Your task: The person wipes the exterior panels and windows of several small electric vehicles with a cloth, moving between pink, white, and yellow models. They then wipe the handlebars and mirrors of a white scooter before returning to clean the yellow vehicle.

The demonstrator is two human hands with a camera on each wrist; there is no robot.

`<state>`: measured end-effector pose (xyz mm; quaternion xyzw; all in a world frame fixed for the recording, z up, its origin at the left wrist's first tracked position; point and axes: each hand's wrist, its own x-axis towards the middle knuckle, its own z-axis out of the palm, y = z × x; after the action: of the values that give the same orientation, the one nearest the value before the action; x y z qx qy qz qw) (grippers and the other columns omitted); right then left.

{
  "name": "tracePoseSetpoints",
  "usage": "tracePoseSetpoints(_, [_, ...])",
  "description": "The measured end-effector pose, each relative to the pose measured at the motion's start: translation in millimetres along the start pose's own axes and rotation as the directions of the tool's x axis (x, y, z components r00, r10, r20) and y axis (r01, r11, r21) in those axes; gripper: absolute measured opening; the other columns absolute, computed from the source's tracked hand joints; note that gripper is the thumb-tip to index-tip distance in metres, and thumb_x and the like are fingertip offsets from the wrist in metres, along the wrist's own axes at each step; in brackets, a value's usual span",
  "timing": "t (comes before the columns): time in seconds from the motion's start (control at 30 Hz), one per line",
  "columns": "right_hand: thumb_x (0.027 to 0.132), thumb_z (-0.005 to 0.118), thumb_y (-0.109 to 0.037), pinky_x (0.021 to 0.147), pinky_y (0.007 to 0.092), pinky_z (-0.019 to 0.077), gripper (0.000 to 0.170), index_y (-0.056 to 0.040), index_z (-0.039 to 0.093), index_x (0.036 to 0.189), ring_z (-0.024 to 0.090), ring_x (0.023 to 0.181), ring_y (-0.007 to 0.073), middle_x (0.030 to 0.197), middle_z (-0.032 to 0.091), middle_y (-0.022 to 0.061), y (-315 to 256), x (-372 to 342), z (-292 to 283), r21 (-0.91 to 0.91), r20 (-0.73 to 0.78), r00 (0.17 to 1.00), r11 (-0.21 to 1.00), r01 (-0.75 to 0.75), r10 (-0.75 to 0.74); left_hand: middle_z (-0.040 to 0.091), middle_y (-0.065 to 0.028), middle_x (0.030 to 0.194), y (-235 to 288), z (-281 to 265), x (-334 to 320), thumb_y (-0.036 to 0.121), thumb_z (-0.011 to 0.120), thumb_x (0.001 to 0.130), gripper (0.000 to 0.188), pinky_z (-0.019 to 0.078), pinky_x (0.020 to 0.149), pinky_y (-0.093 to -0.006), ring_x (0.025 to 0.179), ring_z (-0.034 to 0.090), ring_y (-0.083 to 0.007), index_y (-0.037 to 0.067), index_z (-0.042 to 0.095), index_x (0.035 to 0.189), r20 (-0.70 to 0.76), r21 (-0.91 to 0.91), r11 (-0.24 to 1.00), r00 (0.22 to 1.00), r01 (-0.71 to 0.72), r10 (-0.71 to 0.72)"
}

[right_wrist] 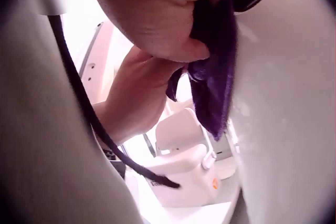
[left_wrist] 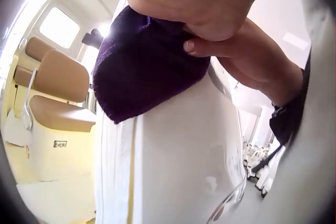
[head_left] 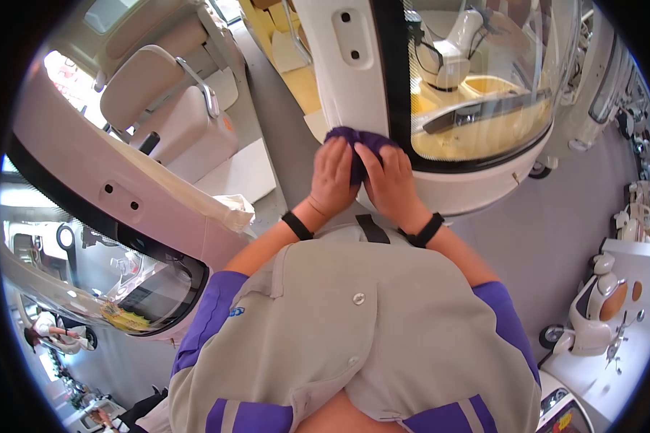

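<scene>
Your left hand (head_left: 331,173) and right hand (head_left: 393,180) meet in front of you, both grasping one bunched purple cloth (head_left: 354,135). It lies against the white pillar (head_left: 345,101) of the vehicle ahead, just beside the black trim (head_left: 396,79) around its window (head_left: 477,108). In the left wrist view a broad flap of cloth hangs below the fingers, over the pale body panel (left_wrist: 178,155).

What could go wrong: with so much fabric gathered, a loose fold might slip from your fingers and leave bare skin on the paint. Grit caught in the cloth could scratch the glossy surface if pressed hard. The dark strap (right_wrist: 73,79) dangling near your right wrist could snag or knock the bodywork.

Counted: two hands, one cloth, two black wristbands (head_left: 297,225), one on each wrist. Two vehicles stand close, the white one ahead and a pinkish-white one (head_left: 87,151) on your left, each showing two dark holes (head_left: 345,17). One whole scooter (head_left: 585,325) stands at lower right; vehicles farther back are too small to count.
</scene>
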<state>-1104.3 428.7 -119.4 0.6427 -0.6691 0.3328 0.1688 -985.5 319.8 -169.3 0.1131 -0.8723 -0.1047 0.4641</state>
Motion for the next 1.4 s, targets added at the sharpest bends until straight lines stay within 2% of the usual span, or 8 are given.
tracePoseSetpoints(0.3, [0.081,0.057,-0.010,0.080,0.0418,0.0416,0.054,-0.0139,0.050,0.134,0.052,0.096,0.0297,0.107,0.049,0.0098,-1.2,-8.9,-4.7,0.000,0.046,0.999,1.000,-0.005,0.005,0.050,-0.0227,0.120,15.7,1.8,2.5,0.003,0.075,0.065,0.066,0.0441,0.091,-0.0494,0.105,0.050,-0.0442,-0.003,0.046,0.124,0.063,-0.101,0.982,0.986,0.160,-0.154])
tracePoseSetpoints(0.43, [0.083,0.056,-0.015,0.081,0.0366,0.0439,0.048,-0.0157,0.053,0.131,0.053,0.096,0.0228,0.108,0.050,0.0042,21.2,-62.8,-8.4,-0.009,0.180,0.983,0.999,0.041,-0.039,0.055,-0.0202,0.110,33.5,15.1,-33.2,0.001,0.077,0.064,0.062,0.0482,0.086,-0.0467,0.098,0.055,-0.0420,-0.002,0.045,0.118,0.312,-0.177,0.956,0.934,0.236,-0.173])
tracePoseSetpoints(0.67, [0.078,0.060,-0.008,0.084,0.0392,0.0447,0.051,-0.0207,0.059,0.128,0.053,0.094,0.0259,0.099,0.049,0.0068,77.5,-108.4,-55.7,0.131,0.124,0.991,0.991,0.039,-0.056,0.056,-0.0174,0.106,92.7,58.9,-28.8,0.003,0.076,0.063,0.050,0.0499,0.082,-0.0442,0.094,0.056,-0.0382,-0.001,0.053,0.108,0.270,-0.150,0.980,0.959,0.134,-0.090])
tracePoseSetpoints(0.83, [0.076,0.064,-0.006,0.085,0.0438,0.0444,0.042,-0.0117,0.060,0.117,0.053,0.097,0.0342,0.102,0.053,0.0132,151.5,-155.3,-107.8,0.182,0.077,0.965,0.948,-0.262,0.252,0.056,-0.0173,0.113,173.4,119.2,14.9,0.002,0.068,0.069,0.048,0.0499,0.088,-0.0434,0.101,0.056,-0.0367,-0.002,0.055,0.114,0.374,-0.183,0.983,0.926,0.024,0.047])
tracePoseSetpoints(0.97, [0.073,0.067,-0.003,0.090,0.0432,0.0418,0.041,-0.0066,0.052,0.112,0.049,0.101,0.0397,0.107,0.050,0.0191,210.9,-172.3,-137.4,0.315,-0.106,0.794,0.778,-0.544,0.598,0.055,-0.0154,0.119,225.8,189.9,48.2,0.005,0.058,0.077,0.043,0.0484,0.094,-0.0412,0.108,0.054,-0.0338,-0.001,0.055,0.120,0.495,-0.144,0.989,0.863,-0.036,0.103])
tracePoseSetpoints(1.13, [0.068,0.070,-0.003,0.091,0.0448,0.0405,0.054,-0.0079,0.051,0.117,0.048,0.101,0.0386,0.108,0.049,0.0188,208.2,-182.1,-134.5,0.255,-0.053,0.857,0.836,-0.485,0.513,0.056,-0.0133,0.118,231.3,196.9,50.0,0.006,0.058,0.077,0.040,0.0490,0.092,-0.0407,0.107,0.056,-0.0332,0.001,0.057,0.116,0.494,-0.088,0.994,0.863,-0.070,0.105])
tracePoseSetpoints(1.27, [0.072,0.068,-0.008,0.089,0.0451,0.0420,0.049,-0.0102,0.054,0.119,0.050,0.100,0.0358,0.104,0.051,0.0153,175.5,-177.4,-124.2,0.338,0.077,0.978,0.917,-0.211,0.196,0.058,-0.0115,0.114,212.0,150.1,3.0,0.006,0.062,0.074,0.036,0.0504,0.085,-0.0405,0.103,0.057,-0.0334,0.003,0.059,0.110,0.453,0.129,0.992,0.890,-0.017,-0.043])
tracePoseSetpoints(1.4, [0.073,0.067,-0.009,0.087,0.0429,0.0441,0.044,-0.0116,0.058,0.116,0.052,0.099,0.0329,0.102,0.052,0.0124,169.9,-184.2,-99.4,0.337,0.186,0.980,0.941,-0.001,-0.066,0.056,-0.0114,0.105,203.7,124.0,-19.5,0.006,0.064,0.072,0.033,0.0504,0.081,-0.0410,0.098,0.057,-0.0332,0.004,0.058,0.105,0.513,0.216,0.976,0.846,0.038,-0.146])
